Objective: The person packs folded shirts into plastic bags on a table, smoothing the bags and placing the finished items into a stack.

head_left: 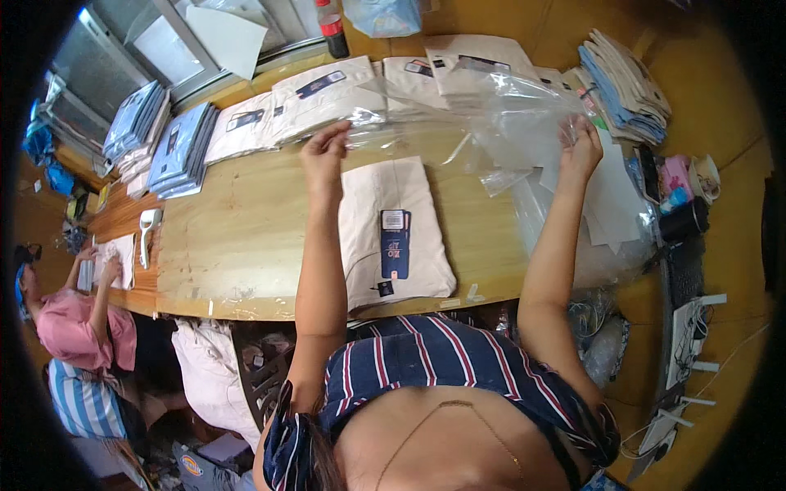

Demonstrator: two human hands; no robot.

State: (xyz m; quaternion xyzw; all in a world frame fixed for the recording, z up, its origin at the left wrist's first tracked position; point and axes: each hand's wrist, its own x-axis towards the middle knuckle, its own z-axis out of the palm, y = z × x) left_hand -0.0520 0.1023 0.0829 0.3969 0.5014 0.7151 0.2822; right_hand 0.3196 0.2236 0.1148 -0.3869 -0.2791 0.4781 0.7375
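Note:
A clear plastic bag stretches above the table between my raised hands. My left hand pinches one end of it, fingertips together. Further right, my right hand grips the other end, fingers closed on the bunched film. Below and between my forearms, a folded cream garment lies flat on the table near its front edge. A dark blue hang tag rests on the garment's front. The bag hangs apart from this garment.
Folded cream garments and blue garment stacks line the table's back and left. A dark drink bottle stands behind. White sheets and more plastic film lie right. Another person in pink works at far left, near a white handheld tool.

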